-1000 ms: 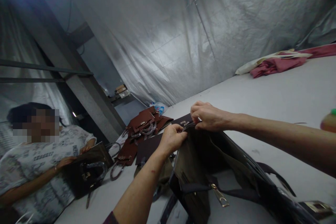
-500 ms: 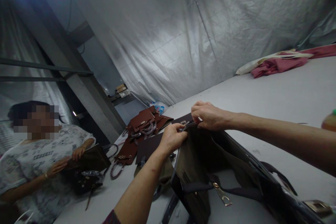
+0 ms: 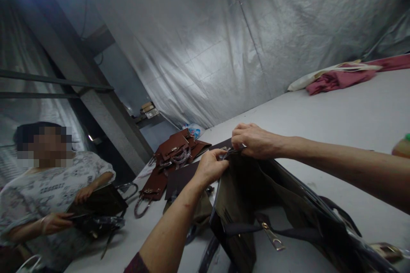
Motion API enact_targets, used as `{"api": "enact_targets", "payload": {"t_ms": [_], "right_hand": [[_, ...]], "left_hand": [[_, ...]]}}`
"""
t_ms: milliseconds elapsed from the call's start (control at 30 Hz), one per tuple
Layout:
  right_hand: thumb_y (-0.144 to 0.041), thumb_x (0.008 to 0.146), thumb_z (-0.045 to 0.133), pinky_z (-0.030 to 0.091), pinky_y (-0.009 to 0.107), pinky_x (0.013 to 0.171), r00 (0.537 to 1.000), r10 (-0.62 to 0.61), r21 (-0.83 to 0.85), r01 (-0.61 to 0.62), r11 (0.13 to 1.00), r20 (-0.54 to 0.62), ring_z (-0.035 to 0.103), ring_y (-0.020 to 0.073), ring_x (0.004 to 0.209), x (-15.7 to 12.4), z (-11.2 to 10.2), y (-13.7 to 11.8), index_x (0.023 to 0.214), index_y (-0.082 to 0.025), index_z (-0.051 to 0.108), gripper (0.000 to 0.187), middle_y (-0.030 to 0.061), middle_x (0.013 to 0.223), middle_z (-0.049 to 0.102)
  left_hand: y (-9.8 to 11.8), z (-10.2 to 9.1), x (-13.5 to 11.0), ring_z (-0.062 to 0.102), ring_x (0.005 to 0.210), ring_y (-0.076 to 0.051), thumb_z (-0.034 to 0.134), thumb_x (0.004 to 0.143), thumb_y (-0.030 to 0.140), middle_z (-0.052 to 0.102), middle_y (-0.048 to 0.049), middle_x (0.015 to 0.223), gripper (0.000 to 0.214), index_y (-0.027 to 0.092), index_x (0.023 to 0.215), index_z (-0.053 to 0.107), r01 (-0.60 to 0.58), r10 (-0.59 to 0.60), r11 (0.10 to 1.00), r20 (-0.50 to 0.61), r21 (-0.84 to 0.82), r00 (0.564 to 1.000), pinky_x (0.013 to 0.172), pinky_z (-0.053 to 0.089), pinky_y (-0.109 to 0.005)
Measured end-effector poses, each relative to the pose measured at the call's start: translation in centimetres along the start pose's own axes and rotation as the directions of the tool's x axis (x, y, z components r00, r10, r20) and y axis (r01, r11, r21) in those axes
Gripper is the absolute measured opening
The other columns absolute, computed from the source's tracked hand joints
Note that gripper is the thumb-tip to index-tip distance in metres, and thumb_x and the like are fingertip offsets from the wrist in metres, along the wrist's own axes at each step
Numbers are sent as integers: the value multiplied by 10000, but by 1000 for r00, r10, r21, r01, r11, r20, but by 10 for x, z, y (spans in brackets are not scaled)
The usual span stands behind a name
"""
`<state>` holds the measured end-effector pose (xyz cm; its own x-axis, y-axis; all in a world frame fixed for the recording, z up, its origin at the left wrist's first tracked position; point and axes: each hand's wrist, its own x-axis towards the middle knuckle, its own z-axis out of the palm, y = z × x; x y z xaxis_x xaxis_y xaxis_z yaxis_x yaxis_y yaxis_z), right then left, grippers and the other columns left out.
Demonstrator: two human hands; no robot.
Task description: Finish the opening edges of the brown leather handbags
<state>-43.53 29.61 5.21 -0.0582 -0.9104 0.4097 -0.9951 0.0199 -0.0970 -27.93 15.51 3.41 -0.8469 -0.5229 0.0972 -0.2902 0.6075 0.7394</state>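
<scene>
A dark handbag (image 3: 288,192) with an olive-brown lining lies in front of me, its mouth spread wide. My left hand (image 3: 213,165) pinches the bag's far edge, thumb and fingers pressed together. Close beside it on the right, my right hand (image 3: 251,140) grips the same far edge with curled fingers. What lies between the fingertips is partly hidden. A zipper pull (image 3: 272,236) of gold-coloured metal hangs from a dark strip near the bag's near side.
Brown handbags (image 3: 176,153) with wrapped handles are piled beyond my left hand. At the left a co-worker (image 3: 60,192) handles another dark bag (image 3: 102,204). Pink cloth (image 3: 342,79) lies at the back right of the white table (image 3: 358,119), against a silver sheet (image 3: 208,51).
My hands stay almost in place on the bag's edge. The co-worker has lowered the dark bag a little, and the co-worker's hands have shifted left on it.
</scene>
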Motion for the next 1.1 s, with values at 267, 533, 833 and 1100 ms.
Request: {"api": "enact_targets", "payload": {"t_ms": [267, 533, 833, 1100], "right_hand": [[-126, 737, 751, 376, 415, 904, 1000, -15, 65, 14, 998, 21, 542, 307, 1160, 5, 1, 0, 785, -199, 752, 88, 63, 1029, 721], [-95, 729, 712, 385, 408, 902, 999, -54, 99, 53, 994, 4, 533, 298, 1131, 8, 8, 7, 793, -219, 757, 146, 61, 1019, 723], [-73, 760, 678, 372, 377, 909, 993, -121, 83, 120, 989, -2, 541, 267, 1115, 10, 8, 6, 736, -199, 714, 134, 47, 994, 723], [-58, 722, 635, 391, 351, 804, 1000, -20, 44, 21, 999, -17, 570, 282, 1061, 10, 7, 5, 720, -188, 683, 139, 74, 935, 730]], "left_hand": [[1, -1, -1, 616, 606, -136, 721, 755, 142, 749, -15, 757, 363, 157, 1108, 805, 8, -8, 1000, 1, -5, 1000, 577, 465, -215], [4, -1, -2, 558, 556, -123, 681, 758, 117, 704, 0, 687, 386, 147, 1121, 807, 16, -16, 1000, 14, -18, 1000, 531, 389, -213], [-4, 0, 2, 612, 624, -136, 712, 738, 136, 737, -8, 750, 386, 155, 1112, 803, -6, 6, 1000, 3, -25, 1000, 597, 454, -218], [-1, -3, -2, 527, 545, -117, 630, 722, 95, 641, 34, 643, 404, 170, 1086, 789, -2, 4, 999, 45, -37, 999, 530, 354, -222]]}}
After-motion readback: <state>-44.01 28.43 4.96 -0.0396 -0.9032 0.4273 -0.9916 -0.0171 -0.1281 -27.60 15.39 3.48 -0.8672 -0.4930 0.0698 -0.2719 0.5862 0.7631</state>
